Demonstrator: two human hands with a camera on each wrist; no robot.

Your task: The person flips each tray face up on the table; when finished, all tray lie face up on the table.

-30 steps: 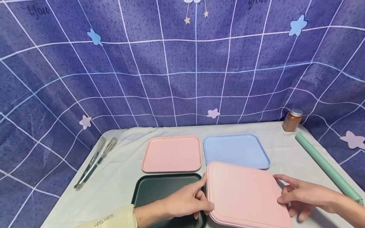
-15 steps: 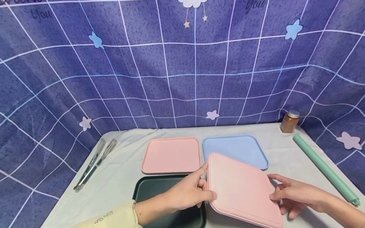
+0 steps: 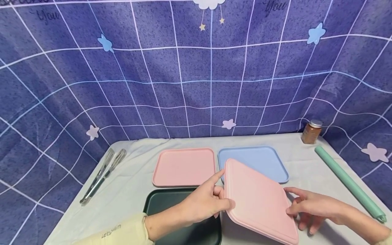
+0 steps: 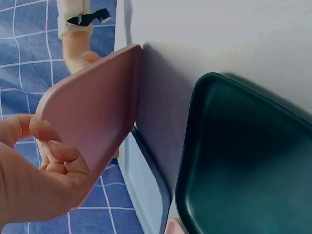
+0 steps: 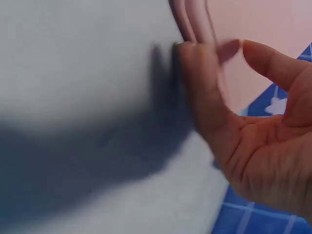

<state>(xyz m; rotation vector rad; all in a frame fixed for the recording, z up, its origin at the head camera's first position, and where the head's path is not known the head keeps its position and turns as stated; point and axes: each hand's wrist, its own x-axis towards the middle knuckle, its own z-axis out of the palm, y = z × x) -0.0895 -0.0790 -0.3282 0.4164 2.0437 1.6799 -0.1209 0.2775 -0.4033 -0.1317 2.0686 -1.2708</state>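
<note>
A pink tray [image 3: 258,200] with rounded corners is held tilted, its left side raised and its right side low over the white cloth. My left hand [image 3: 206,200] grips the raised left edge, thumb on the face towards me. At the low right edge, my right hand [image 3: 316,207] holds the tray between thumb and fingers. The left wrist view shows the tray's smooth underside [image 4: 97,112]. More than one line runs along its edge [image 5: 197,22] in the right wrist view; I cannot tell whether trays are stacked. A dark green tray [image 3: 171,196] lies under my left forearm.
Behind the hands lie a second pink tray [image 3: 185,166] and a blue tray [image 3: 249,154], partly covered by the held one. Metal tongs [image 3: 102,177] lie at the left. A brown jar [image 3: 311,132] and a green roll [image 3: 349,182] are at the right. A purple curtain [image 3: 196,68] hangs behind.
The held pink tray's left side has risen, so it tilts more steeply. My left hand has moved up with it, and my right hand has shifted slightly left with the low edge.
</note>
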